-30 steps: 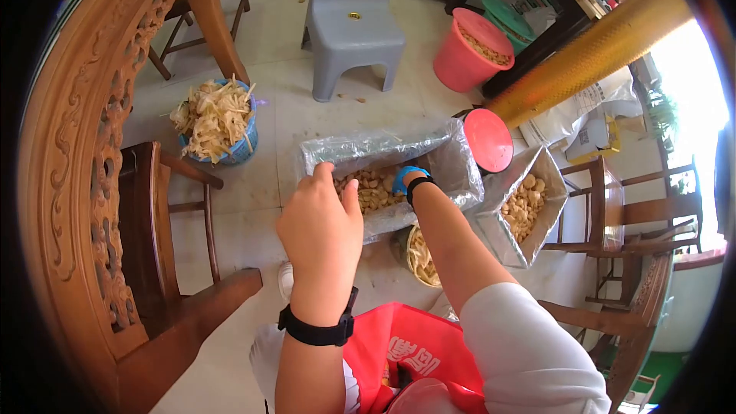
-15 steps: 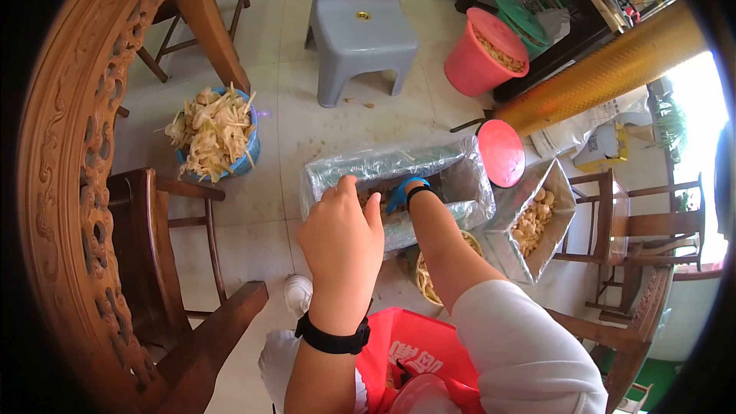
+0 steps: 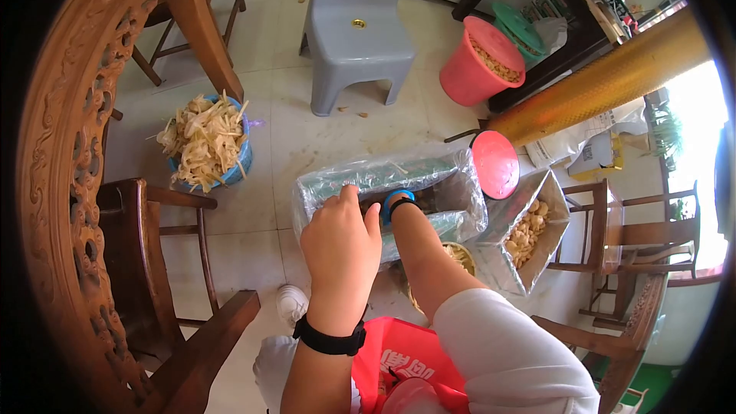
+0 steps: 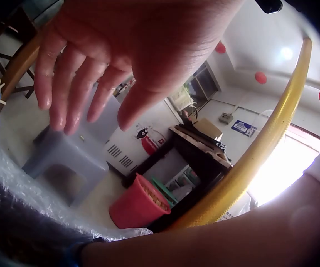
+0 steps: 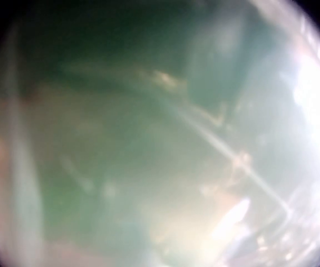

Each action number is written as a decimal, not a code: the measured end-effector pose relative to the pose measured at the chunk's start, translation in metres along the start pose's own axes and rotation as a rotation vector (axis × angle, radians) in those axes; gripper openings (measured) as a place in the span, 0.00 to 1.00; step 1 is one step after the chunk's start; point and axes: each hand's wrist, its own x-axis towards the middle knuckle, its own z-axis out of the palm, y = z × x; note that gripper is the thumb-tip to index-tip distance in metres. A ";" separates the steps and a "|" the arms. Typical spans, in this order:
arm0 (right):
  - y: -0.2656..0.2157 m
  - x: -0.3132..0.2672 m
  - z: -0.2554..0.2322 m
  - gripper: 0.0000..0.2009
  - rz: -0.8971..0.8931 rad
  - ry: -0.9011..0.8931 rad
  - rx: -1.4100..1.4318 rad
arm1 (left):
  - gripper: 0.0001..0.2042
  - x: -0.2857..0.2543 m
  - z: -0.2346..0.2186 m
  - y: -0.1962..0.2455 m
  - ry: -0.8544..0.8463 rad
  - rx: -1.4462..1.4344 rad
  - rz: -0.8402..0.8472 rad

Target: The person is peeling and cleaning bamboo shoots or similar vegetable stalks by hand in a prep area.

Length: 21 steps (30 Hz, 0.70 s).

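Note:
My right hand (image 3: 389, 205), in a blue glove, reaches down inside a long box (image 3: 345, 171) lined with see-through plastic. Its fingers are hidden in there, so I cannot tell whether they hold anything. Blurred green and plastic film fill the right wrist view. Over the left end of the same box hovers my left hand (image 3: 341, 241), bare and with nothing in its grasp. Loosely spread fingers (image 4: 60, 105) of that hand show in the left wrist view. What lies on the box's floor is dark and mostly covered by the hands.
At right stands a second lined box (image 3: 497, 264) of pale pieces (image 3: 529, 234), beside a red round lid (image 3: 496, 165). A basket (image 3: 460, 257) sits behind my right forearm. Around are a blue bucket (image 3: 244, 161) of pale strips, a grey chair (image 3: 360, 42) and a pink bucket (image 3: 468, 69).
My right hand has sunk deeper into the box, and the pale pieces seen there earlier are now mostly out of sight. My left hand has shifted right over the box's left end.

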 end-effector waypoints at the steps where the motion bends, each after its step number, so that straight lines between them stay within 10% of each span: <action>1: -0.001 0.000 0.001 0.25 0.000 -0.003 0.003 | 0.14 0.000 0.000 0.000 -0.003 -0.007 0.003; 21: 0.000 -0.003 0.006 0.24 -0.037 -0.037 0.040 | 0.13 0.008 0.005 -0.002 -0.023 -0.002 0.047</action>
